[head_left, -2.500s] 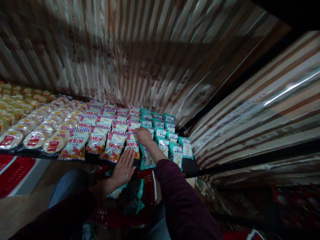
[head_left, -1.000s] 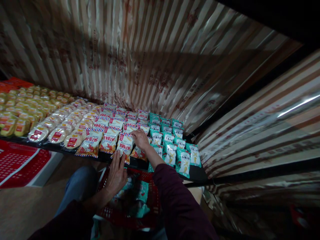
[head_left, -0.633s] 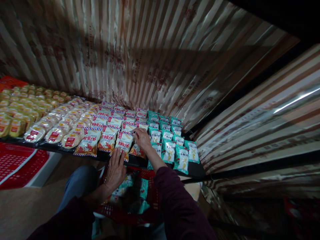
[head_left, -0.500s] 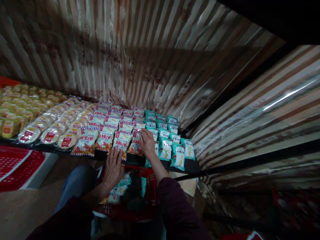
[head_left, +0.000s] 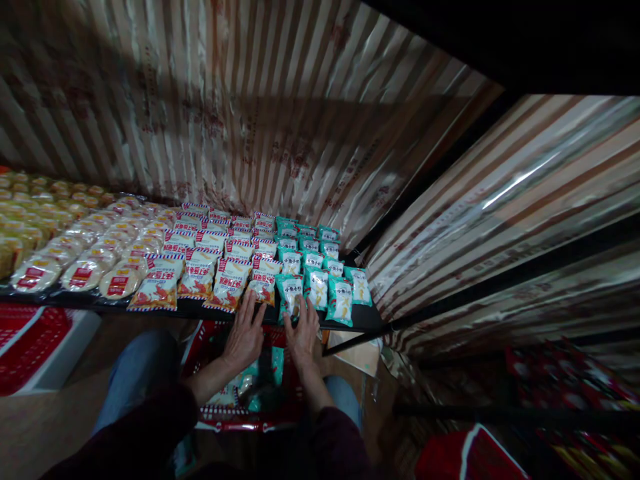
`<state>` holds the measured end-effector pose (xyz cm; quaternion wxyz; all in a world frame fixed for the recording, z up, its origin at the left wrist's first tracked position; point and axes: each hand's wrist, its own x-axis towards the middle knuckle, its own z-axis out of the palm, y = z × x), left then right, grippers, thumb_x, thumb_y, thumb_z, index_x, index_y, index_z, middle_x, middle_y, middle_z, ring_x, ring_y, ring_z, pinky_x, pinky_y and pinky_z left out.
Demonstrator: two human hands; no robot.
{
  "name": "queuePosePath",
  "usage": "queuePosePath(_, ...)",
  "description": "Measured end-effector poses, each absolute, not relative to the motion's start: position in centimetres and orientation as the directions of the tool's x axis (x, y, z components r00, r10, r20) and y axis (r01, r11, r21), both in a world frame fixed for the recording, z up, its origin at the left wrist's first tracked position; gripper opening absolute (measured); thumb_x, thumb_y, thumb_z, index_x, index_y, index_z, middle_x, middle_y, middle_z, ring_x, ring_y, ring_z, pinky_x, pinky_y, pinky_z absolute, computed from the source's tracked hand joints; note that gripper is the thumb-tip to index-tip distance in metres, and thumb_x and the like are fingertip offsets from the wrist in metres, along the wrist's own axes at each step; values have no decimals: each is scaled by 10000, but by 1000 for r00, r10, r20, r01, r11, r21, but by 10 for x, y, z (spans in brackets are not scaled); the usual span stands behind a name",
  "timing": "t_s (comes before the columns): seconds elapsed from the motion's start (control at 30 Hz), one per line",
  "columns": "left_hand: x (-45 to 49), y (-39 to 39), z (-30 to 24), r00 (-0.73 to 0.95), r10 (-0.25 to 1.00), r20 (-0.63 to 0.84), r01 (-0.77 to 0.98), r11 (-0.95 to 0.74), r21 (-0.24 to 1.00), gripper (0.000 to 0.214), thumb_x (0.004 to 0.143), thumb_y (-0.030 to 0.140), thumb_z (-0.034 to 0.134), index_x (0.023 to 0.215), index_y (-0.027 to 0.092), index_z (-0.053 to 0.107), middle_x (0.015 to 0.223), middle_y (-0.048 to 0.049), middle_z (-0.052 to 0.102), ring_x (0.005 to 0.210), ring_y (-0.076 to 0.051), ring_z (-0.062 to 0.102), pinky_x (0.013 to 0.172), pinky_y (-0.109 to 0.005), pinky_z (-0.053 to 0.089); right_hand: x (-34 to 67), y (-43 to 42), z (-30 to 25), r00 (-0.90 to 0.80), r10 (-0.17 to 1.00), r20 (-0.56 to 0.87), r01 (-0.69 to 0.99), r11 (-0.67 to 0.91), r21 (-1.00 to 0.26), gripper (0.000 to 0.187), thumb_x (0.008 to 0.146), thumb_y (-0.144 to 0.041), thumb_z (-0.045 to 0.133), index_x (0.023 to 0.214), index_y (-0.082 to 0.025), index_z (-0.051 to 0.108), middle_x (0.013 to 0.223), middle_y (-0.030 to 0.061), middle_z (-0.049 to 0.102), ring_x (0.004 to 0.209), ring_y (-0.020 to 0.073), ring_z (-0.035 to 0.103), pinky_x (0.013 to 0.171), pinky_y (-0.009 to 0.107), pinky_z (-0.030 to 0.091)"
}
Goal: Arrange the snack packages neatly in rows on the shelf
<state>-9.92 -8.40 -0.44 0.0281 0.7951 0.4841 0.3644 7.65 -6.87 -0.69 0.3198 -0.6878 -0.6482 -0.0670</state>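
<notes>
My left hand (head_left: 245, 339) is at the shelf's front edge with its fingers spread, the tips against the lower part of a white snack bag (head_left: 263, 280) with red lettering and a striped top. To its right, my right hand (head_left: 303, 333) rests its parted fingertips on the bottom of a green-and-white snack bag (head_left: 290, 292). Neither hand is wrapped round a bag. More white bags stand in rows to the left, and more green bags (head_left: 341, 300) to the right. Below my wrists, a red basket (head_left: 235, 425) holds several green and white bags.
Round wrapped cakes (head_left: 83, 272) and yellow packs (head_left: 25, 230) fill the left of the black shelf (head_left: 190, 309). Striped plastic sheeting (head_left: 210, 100) backs it. A black post (head_left: 440, 160) stands right. Another red basket (head_left: 30, 347) is at lower left, with a red object (head_left: 465, 453) at lower right.
My right hand has come down from the upper white bags to the front green bag. My left hand has shifted right to another front white bag. The view has moved slightly right.
</notes>
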Motion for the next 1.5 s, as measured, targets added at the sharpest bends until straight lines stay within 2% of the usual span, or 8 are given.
queuePosePath(0.17, -92, -67, -4, 241, 805, 542, 746, -511, 427, 765, 740, -34, 428, 1468, 141, 271, 1567, -118, -184, 1437, -368, -52, 1117, -574, 260, 67, -63, -9, 162, 859, 486, 942, 12, -335, 616, 910, -480, 441, 1431, -159, 366, 1334, 167, 525, 1191, 285, 479, 976, 445, 377)
queuePosePath(0.33, -92, -60, -10, 274, 826, 492, 765, -498, 410, 676, 745, -31, 427, 1408, 93, 379, 1581, -139, -99, 1443, -353, -25, 1122, -525, 287, 65, -54, -13, 255, 814, 522, 903, -7, -430, 591, 935, -426, 368, 1428, -103, 340, 1285, 192, 552, 1175, 285, 490, 958, 430, 390)
queuePosePath(0.5, -91, -61, -14, 272, 834, 480, 765, -490, 418, 680, 733, -29, 433, 1401, 89, 391, 1589, -135, -2, 1443, -340, -45, 1133, -526, 270, 67, -42, -12, 288, 805, 519, 880, -9, -474, 591, 934, -456, 369, 1424, -127, 356, 1269, 190, 549, 1171, 291, 486, 945, 435, 394)
queuePosePath(0.6, -92, -63, -15, 285, 826, 487, 760, -504, 410, 673, 730, -30, 428, 1393, 81, 398, 1587, -143, -6, 1443, -340, -46, 1126, -522, 287, 65, -37, -12, 278, 815, 508, 882, -8, -471, 581, 937, -462, 366, 1427, -148, 365, 1271, 187, 539, 1179, 290, 476, 945, 440, 393)
queuePosePath(0.8, -92, -63, -12, 283, 819, 499, 760, -509, 404, 680, 723, -18, 437, 1395, 75, 386, 1585, -148, -49, 1445, -352, -18, 1127, -538, 274, 59, -36, -20, 289, 807, 516, 882, -15, -471, 600, 943, -475, 351, 1452, -159, 322, 1355, 194, 472, 1253, 300, 419, 981, 473, 361)
queuePosePath(0.97, -89, -59, -16, 281, 823, 493, 756, -506, 415, 665, 787, 29, 436, 1439, 86, 317, 1580, -165, 61, 1446, -340, 14, 1125, -553, 274, 56, -44, -25, 267, 789, 553, 913, -23, -407, 665, 926, -518, 383, 1475, -160, 273, 1460, 200, 360, 1317, 312, 346, 1009, 496, 335)
queuePosePath(1.27, -93, -65, -12, 292, 830, 475, 742, -510, 435, 692, 759, 13, 440, 1438, 92, 334, 1580, -153, 69, 1445, -333, -5, 1123, -555, 279, 54, -39, -28, 262, 806, 531, 910, -23, -414, 650, 941, -504, 342, 1482, -152, 262, 1454, 222, 364, 1331, 317, 335, 1014, 522, 334)
queuePosePath(1.5, -95, -80, -7, 310, 829, 465, 755, -512, 409, 560, 750, -10, 434, 1307, 22, 481, 1569, -192, 97, 1445, -331, -14, 1146, -519, 250, 51, -54, -31, 239, 816, 527, 933, -42, -358, 661, 936, -518, 352, 1483, -159, 263, 1527, 215, 221, 1396, 335, 201, 1039, 554, 293)
